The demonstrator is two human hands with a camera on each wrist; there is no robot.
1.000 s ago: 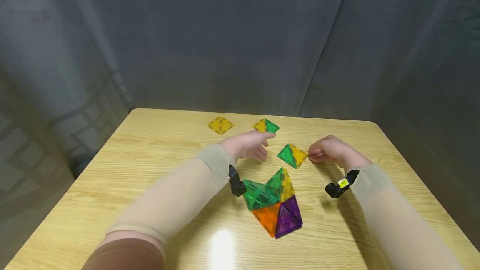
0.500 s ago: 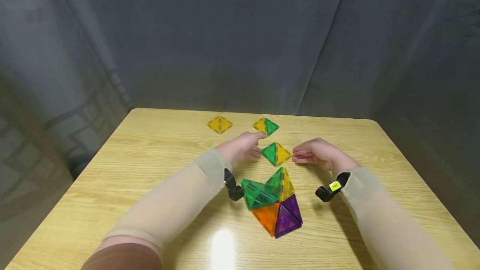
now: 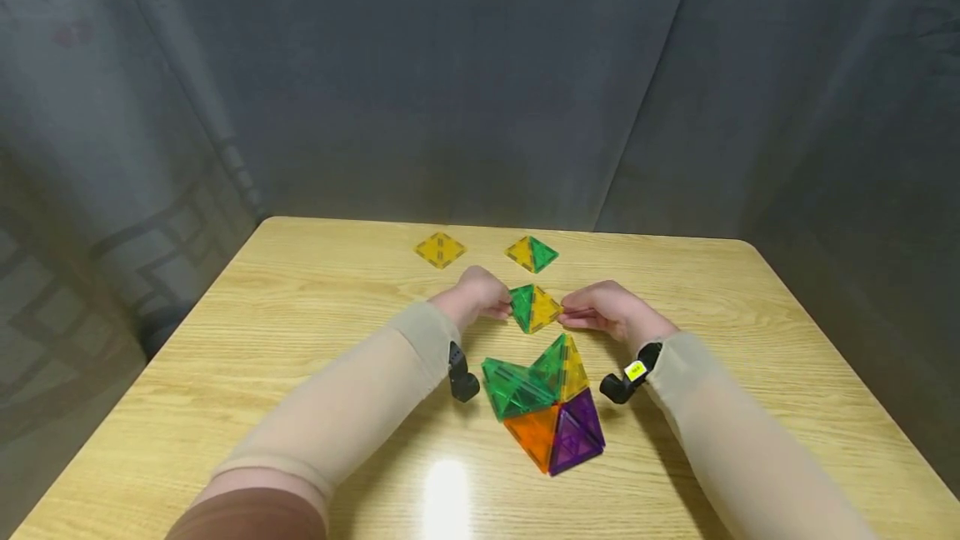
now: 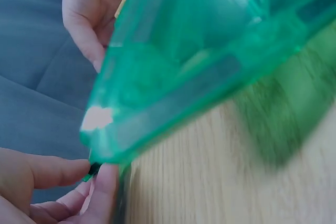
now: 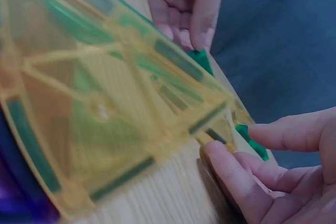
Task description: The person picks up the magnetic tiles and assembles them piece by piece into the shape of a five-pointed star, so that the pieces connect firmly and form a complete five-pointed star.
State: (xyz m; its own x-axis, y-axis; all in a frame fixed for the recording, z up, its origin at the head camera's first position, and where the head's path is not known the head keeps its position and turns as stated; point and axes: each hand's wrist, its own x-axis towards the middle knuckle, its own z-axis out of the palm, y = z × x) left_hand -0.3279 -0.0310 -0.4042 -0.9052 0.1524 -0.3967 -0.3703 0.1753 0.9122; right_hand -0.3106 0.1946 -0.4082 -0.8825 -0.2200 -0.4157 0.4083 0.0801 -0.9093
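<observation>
Grasped at its outer corner by the left hand (image 3: 483, 294): the green triangle (image 3: 521, 307). Grasped likewise at its outer corner by the right hand (image 3: 603, 305): the yellow triangle (image 3: 545, 308). Joined edge to edge between the two grips, along a seam (image 3: 533, 308). Cannot tell how firmly pinched on either side, nor whether resting on the table (image 3: 330, 290) or lifted clear of it.

For good control, match the pinch on both sides: light, close to the corner tips, with just enough squeeze to stop any twist. Hold both grips at one height and press gently inward along the line between them. Avoid lifting one side alone; judging by the thin flat edges, likely to hinge at the seam. Avoid pulling outward too, for fear of parting the join.

Mind the green tiles (image 3: 513, 386), the orange tile (image 3: 534, 436) and the purple tiles (image 3: 577, 432), built up together just on the body side of the grips. With wrist cameras (image 3: 462, 373) (image 3: 630, 377) just beside that cluster, bring the wrists no closer, so as not to knock it. Leave untouched the yellow pair (image 3: 440, 250), beyond the left grip, and the yellow-green pair (image 3: 532, 254), beyond the gap between grips. Watch the seam, and move both hands together, slowly.
</observation>
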